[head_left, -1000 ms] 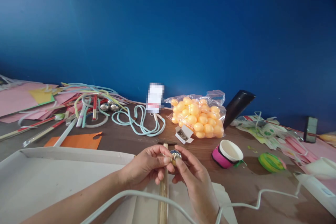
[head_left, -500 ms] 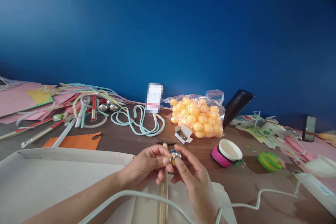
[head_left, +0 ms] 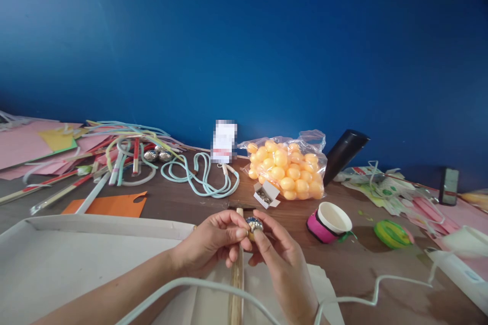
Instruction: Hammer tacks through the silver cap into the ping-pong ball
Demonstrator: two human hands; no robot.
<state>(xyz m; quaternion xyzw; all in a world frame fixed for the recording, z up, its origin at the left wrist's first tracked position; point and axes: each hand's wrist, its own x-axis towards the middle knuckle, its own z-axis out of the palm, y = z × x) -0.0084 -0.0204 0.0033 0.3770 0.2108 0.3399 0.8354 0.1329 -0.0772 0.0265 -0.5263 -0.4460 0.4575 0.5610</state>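
Observation:
A shiny silver ball [head_left: 254, 223] is between my hands in the middle of the head view. My right hand [head_left: 280, 256] grips it, thumb in front and fingers behind. My left hand [head_left: 218, 237] is closed in a pinch, thumb and index finger at the ball's left edge; whatever small thing the pinch may hold is hidden. Below the hands lies a wooden stick [head_left: 237, 284], pointing away from me. Just beyond stands a small open white box [head_left: 267, 195] with small metallic pieces inside.
Behind are a bag of orange balls [head_left: 285, 170] and a coiled pale blue cord [head_left: 198, 183]. To the right stand a white-and-pink cup [head_left: 330, 222] and a green tape roll [head_left: 393, 234]. A white tray [head_left: 95, 223] lies left; a pale cord [head_left: 183, 281] crosses in front.
Almost nothing differs. Both hands stay around the silver ball, with only a very slight shift of the fingers.

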